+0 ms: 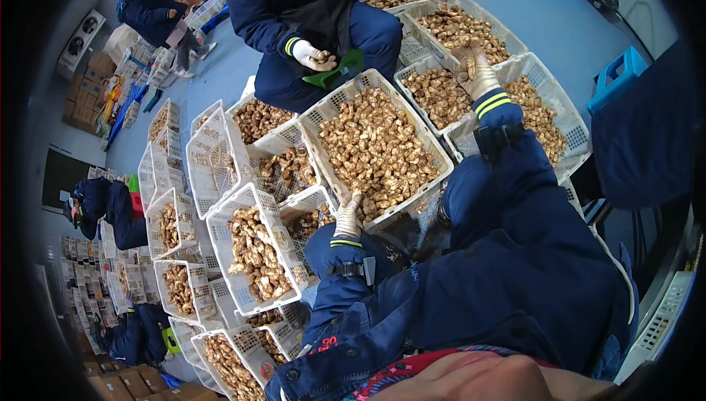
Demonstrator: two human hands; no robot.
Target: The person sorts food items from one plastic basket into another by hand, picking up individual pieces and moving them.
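In front of me a white plastic crate (375, 78) sits tilted, filled with brown-and-cream mushrooms (380, 147). My left hand (348, 219), in a pale glove, is at its near left corner, with a small mushroom (356, 187) at the fingertips. My right hand (479, 76), in a soiled glove, reaches out to the right. A mushroom (470, 68) shows in its fingers, above the crates there. Below that hand is a crate of darker mushrooms (436, 95). Another crate of mushrooms (532, 114) stands to its right.
A co-worker's gloved hands (314, 57) are across from me, one over a far crate (510, 42). Stacked crates (242, 191) crowd my left side. A blue stool (618, 78) stands at right. Other people (149, 12) are farther off.
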